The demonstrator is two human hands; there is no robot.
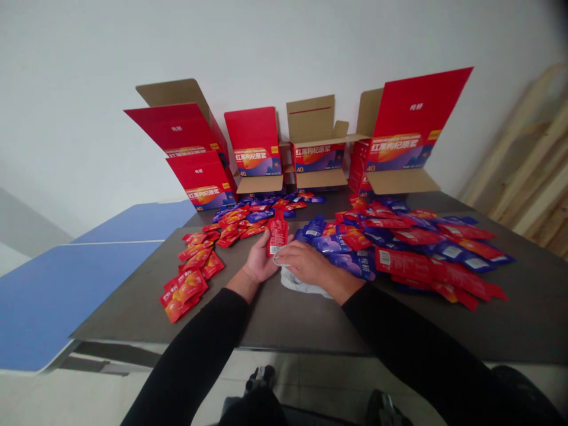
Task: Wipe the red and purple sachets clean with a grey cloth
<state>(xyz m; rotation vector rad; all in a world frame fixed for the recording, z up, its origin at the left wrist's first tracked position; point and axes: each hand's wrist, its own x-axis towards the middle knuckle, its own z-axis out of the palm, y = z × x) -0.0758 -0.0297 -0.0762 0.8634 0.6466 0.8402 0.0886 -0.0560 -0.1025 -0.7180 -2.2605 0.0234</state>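
Note:
Near the middle of the dark table, my left hand (260, 260) is closed around the side of a red pouch (278, 232) that stands spout-up with its printed back toward me. My right hand (306, 260) is closed on a light grey cloth (302, 285), part of it against the pouch's lower edge and the rest lying on the table. Blue pouches (331, 244) lie just beyond and to the right of my right hand. To the left, red pouches (186, 288) lie overlapping in a row that curves back toward the boxes.
Open red cartons (257, 155) stand along the wall at the table's back, flaps spread. A large pile of mixed red and blue pouches (426, 254) covers the right side. A blue table (89, 278) adjoins on the left; wooden boards (523, 148) lean at far right.

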